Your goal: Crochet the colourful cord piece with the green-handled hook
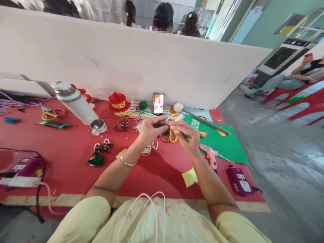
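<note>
Clock read from the paired fingertips, 12 pointing away from the wearer. Both hands meet over the middle of the tabletop [162, 182], red-covered. Left hand [150, 130], bangle at the wrist, comes in from 7; right hand [187, 135], with a ring, from 4 to 5. Left thumb and fingers pinch together. Right fingers bend in from the other side, tips closed too. Small slim piece [167, 124] lies right where the two sets of tips meet, gripped between them; mostly covered by the fingers, exact shape cannot be told.

Close by, past or under the hands: scissors' yellow loop [173, 136] at 5, just beyond the right fingertips in view; red loop [164, 138] toward 6. Lit phone [158, 103] upright at 11, against the white partition [136, 64]. White ball [178, 107] at 1, on the end of a grey stick running out to 3. Green sheet [233, 143] at 3 to 4.

Wider ring: pink glue gun [212, 156] at 4, beside the right forearm; yellow packet [189, 177] at 5; thread spool [146, 151] at 8, next to the left wrist. Multicoloured yarn ball [123, 124] at 9, metal cup [98, 127] farther along that line. Green yarn ball [143, 105] at 10; red-topped ornament [118, 104] beyond it. White flask [76, 103] between 9 and 10.
</note>
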A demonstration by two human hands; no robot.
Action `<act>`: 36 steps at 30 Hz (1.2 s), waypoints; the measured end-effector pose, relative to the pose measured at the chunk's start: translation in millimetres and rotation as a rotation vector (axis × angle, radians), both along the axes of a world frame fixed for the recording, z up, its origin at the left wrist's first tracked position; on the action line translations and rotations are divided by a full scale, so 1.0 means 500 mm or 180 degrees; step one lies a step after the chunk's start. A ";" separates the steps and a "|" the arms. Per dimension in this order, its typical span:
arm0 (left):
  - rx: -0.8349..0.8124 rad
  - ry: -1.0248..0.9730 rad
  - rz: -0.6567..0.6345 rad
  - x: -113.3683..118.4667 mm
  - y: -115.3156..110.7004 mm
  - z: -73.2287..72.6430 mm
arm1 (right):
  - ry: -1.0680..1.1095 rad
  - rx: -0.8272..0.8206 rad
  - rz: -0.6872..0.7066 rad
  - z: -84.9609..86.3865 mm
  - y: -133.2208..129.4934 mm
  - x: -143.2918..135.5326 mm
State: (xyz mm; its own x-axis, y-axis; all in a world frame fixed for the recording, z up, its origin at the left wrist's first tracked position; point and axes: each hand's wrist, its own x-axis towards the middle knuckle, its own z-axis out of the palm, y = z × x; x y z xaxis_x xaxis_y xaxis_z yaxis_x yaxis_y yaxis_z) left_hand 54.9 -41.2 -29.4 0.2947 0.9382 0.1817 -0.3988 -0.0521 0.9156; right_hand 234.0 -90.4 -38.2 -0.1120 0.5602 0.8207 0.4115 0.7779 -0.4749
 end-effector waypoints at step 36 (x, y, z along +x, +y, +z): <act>0.0443 0.0914 -0.0290 -0.058 0.038 0.031 | -0.0516 -0.2066 0.1156 0.158 0.075 0.081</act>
